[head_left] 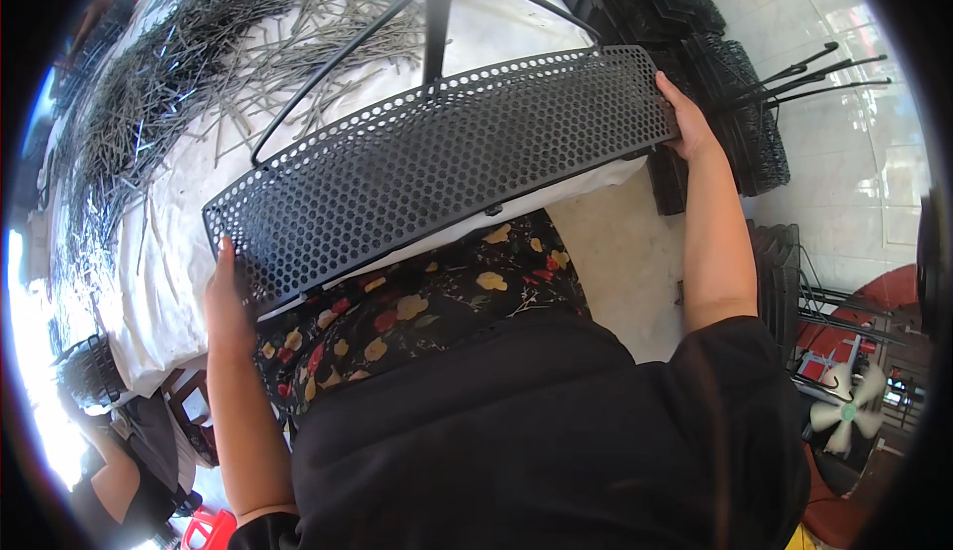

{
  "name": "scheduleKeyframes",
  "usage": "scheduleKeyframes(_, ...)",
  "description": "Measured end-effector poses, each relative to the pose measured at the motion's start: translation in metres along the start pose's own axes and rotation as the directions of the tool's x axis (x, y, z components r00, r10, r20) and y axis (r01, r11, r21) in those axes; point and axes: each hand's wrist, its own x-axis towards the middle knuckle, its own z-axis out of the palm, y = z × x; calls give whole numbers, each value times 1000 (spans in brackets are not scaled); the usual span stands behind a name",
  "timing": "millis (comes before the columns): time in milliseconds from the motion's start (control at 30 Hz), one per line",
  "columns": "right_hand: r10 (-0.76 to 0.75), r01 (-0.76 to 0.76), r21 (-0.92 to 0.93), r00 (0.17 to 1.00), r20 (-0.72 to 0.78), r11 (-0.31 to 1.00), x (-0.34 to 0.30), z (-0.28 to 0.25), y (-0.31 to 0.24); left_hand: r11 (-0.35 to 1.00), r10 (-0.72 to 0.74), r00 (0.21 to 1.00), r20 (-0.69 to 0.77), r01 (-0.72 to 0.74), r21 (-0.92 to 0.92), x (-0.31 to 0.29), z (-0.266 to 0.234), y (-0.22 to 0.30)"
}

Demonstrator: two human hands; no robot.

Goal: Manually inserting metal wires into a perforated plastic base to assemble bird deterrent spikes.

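Note:
A long black metal shelf panel (437,168), punched all over with round holes, stretches across in front of me above my lap. My left hand (226,297) grips its left end, thumb showing along the edge. At the other end my right hand (687,121) is closed round the panel's short side, higher up in the view. Behind the panel stands a black metal frame (438,29) with a post and slanting legs; its lower parts are partly hidden by the panel. Whether frame and panel are joined I cannot tell.
A table with a white cover (174,292) carries a large heap of thin grey rods (184,73). To the right stand stacked black mesh racks (730,83) and black hooked rods (824,78). A fan (847,411) is at lower right. Another person (114,476) sits at lower left.

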Motion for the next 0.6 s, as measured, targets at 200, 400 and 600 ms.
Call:
scheduleKeyframes(200,-725,357,-792,672,-151,496,3,5,7,654,592,798,-114,-393,647,6,-8,-8)
scheduleKeyframes(400,-672,462,-674,738,-68,576,17,2,16,851,410,899,-155,-316,420,11,-12,-8)
scheduleKeyframes(600,-582,375,-656,804,-123,655,-4,23,9,892,348,922,-171,-270,361,8,-23,-4)
